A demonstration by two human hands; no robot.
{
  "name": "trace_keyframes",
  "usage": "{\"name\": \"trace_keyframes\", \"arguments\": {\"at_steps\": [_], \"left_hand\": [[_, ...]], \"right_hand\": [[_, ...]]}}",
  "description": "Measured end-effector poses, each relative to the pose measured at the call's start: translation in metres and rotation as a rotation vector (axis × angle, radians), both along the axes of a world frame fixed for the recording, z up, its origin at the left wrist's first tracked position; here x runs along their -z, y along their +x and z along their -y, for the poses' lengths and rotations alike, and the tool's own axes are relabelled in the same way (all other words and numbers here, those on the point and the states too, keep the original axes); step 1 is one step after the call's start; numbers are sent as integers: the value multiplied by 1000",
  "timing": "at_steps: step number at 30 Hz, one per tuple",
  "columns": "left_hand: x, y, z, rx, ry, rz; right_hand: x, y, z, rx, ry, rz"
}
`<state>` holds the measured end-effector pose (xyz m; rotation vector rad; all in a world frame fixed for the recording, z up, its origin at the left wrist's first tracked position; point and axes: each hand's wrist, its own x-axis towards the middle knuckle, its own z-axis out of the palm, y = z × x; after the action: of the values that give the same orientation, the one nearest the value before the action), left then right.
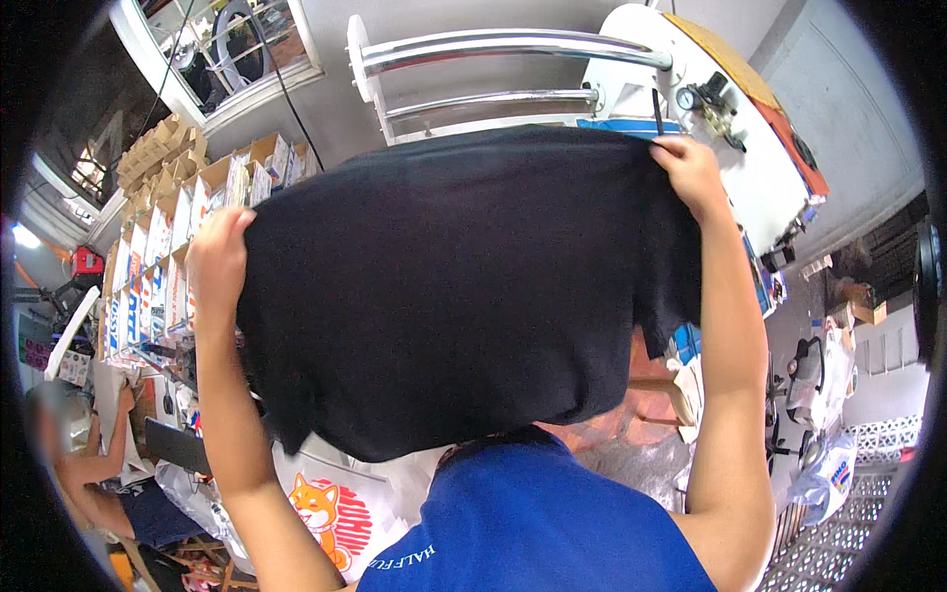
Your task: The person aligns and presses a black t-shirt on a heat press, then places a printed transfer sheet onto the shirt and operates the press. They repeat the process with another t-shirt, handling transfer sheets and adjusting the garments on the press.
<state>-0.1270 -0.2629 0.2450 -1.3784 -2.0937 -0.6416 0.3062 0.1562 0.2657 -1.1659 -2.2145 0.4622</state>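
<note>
Boxes [163,247]: upper left, contents unclear
Black cloth [464,286]: centre, between left hand [219,259] and right hand [693,173]
Grip: both pinching it

I see one black garment [454,286] stretched out across the middle of the frame, its cloth plain and matte, with no print that I can make out. It is held up by its two upper corners, one left of center, the other toward the upper right and higher. The top edge bows upward between them. From my side, the body looks broad and mostly smooth, with soft folds. The lower edge sags in a curve below center; a loose point dangles at lower left, and a narrower flap hangs at right.
</note>
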Motion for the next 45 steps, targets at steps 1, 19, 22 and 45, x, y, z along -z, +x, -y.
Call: {"name": "trace_keyframes", "arguments": {"at_steps": [1,19,22,45], "left_hand": [[5,-23,-30,-88,-129,-84],[212,-136,-228,-545,112,589],[221,-85,-242,-185,-10,238],[224,258,81,151,112,886]], "right_hand": [[5,-28,-26,71,167,265],[225,-248,-178,81,-271,-33],[224,-260,-115,-96,16,137],[261,90,175,60,-1063,-284]]}}
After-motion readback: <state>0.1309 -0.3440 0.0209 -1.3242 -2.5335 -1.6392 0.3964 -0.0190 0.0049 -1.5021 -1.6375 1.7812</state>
